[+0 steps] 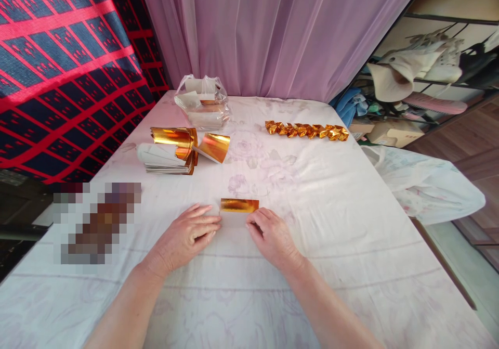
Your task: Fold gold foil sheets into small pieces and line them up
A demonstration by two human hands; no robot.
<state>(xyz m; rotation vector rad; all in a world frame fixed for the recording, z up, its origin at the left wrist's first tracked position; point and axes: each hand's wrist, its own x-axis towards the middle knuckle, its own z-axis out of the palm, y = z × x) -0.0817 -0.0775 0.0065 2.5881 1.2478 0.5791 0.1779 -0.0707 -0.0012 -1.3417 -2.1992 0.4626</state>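
A small sheet of gold foil paper point(239, 205) lies on the table in front of me, its far strip showing shiny gold and its near part white. My left hand point(194, 230) rests at the sheet's left edge, fingers stretched out and slightly apart. With fingers curled together, my right hand point(271, 234) grips the right edge of the sheet. Beyond my left hand stands a stack of gold foil paper point(171, 154), white on the back, with one loose curled sheet point(214, 147) leaning at its right. A row of folded gold foil pieces point(306, 130) lies farther back on the right.
A clear plastic bag point(203, 103) holding more paper sits at the back left. The floral tablecloth point(331, 208) covers the table, with a purple curtain point(265, 31) behind. A white plastic bag point(429, 182) and a shoe rack point(421, 83) are at the right.
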